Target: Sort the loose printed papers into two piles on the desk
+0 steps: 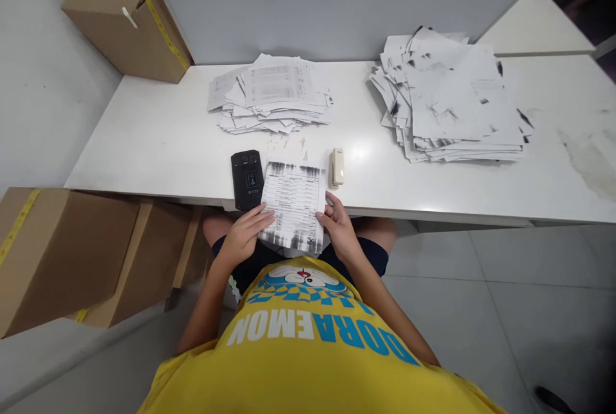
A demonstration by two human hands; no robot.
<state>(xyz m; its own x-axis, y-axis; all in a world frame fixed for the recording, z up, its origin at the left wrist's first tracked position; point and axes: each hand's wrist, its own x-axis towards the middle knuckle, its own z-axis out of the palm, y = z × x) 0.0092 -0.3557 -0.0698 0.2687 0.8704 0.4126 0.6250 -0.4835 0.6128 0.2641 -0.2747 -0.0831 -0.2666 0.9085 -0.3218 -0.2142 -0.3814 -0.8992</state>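
A printed sheet of paper [294,199] with smudged black bands along its top and bottom edges lies partly over the table's front edge; whether it is one sheet or several I cannot tell. My left hand [245,233] grips its left side, fingers on top. At the right edge my right hand [339,226] pinches the paper, thumb on top and fingers behind. Close to the left hand, a black phone [247,178] rests face down, its corner near the paper. A cream stapler [337,167] stands just right of the paper.
A stack of printed papers [279,90] sits at the back of the white table [158,144]. Farther right is a larger, untidy stack of ink-smudged papers [452,99]. One cardboard box [120,29] stands at the back left; more cardboard boxes [91,260] are left below the tabletop.
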